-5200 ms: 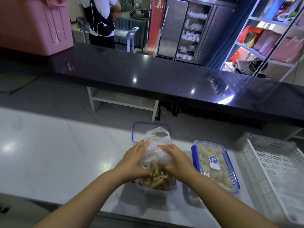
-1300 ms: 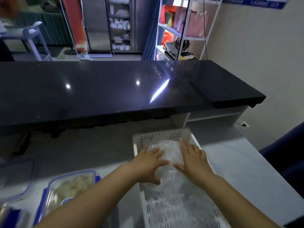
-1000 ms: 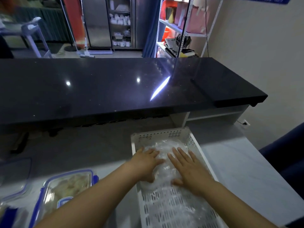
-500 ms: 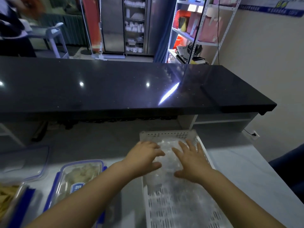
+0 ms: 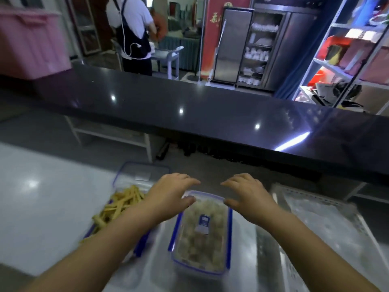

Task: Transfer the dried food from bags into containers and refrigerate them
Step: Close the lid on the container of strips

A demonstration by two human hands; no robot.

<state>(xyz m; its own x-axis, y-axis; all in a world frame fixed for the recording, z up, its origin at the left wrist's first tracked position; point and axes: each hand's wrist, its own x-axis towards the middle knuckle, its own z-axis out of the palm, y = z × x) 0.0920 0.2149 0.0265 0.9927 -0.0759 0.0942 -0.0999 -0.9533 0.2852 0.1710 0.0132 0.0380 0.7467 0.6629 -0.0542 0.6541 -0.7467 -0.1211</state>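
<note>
The room is a service area, with a steel cabinet (image 5: 252,49) and open shelving (image 5: 347,60) at the back. A raised black counter (image 5: 210,114) runs across the view. Below it is the pale desk (image 5: 42,197) that carries the work.

At the right of the desk stands a white perforated basket (image 5: 299,190) with crumpled clear bags (image 5: 320,220) lying in it. At centre is the lidded container (image 5: 175,230), filled with pale dried pieces. Just left of it is the open container (image 5: 140,246), heaped with yellow dried sticks (image 5: 120,205). Its loose lid (image 5: 143,174) lies just behind it.

The left grip (image 5: 170,192) and right grip (image 5: 250,194) hover over the far end of the lidded container. Their fingers are spread and loosely curved, and they hold nothing. Motion blur hides whether the left thumb touches the lid corner.

Assessment: filling looks finished, while closing the second container and refrigerating both are outstanding. Several sticks overhang the near-left rim of the open container. They should be tucked inside before the lid goes on, or the seal will likely fail. The lid should be seated square and every clip pressed home. Each container is best carried by its long sides and kept level.
</note>
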